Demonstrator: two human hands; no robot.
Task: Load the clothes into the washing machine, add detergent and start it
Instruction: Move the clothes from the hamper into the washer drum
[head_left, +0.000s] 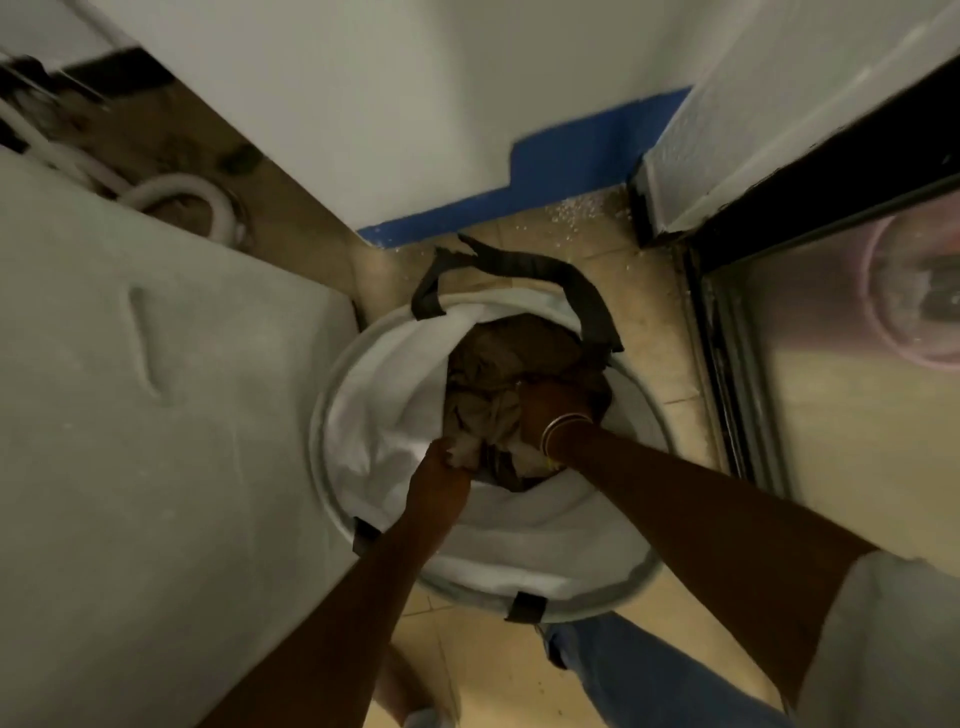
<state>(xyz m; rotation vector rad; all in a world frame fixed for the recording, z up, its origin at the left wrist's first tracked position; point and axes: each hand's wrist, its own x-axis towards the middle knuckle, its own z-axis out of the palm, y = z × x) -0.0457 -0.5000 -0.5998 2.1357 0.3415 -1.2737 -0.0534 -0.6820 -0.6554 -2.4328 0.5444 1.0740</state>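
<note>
Nearest the camera, a blue-jeaned leg (649, 680) stood on the tiled floor (649, 332), just beside the near rim of a round laundry basket (597, 597) with a white lining. Both bare arms reached down into it. The left hand (441, 467) pinched a pale fold at the near edge of the clothes (498, 364), a crumpled, mostly brown heap lying in the basket's bottom. The right hand (545, 410), with thin bangles (563, 431) at the wrist, had its fingers curled into the heap's middle. Beyond the heap, the basket's black handles (519, 265) drooped over the far rim. A pale appliance top (130, 415) filled the left side, with a white hose (176, 187) behind it. A dark-framed glass door (779, 364) stood on the right, and a blue baseboard (545, 182) ran under the far white wall (389, 104).
</note>
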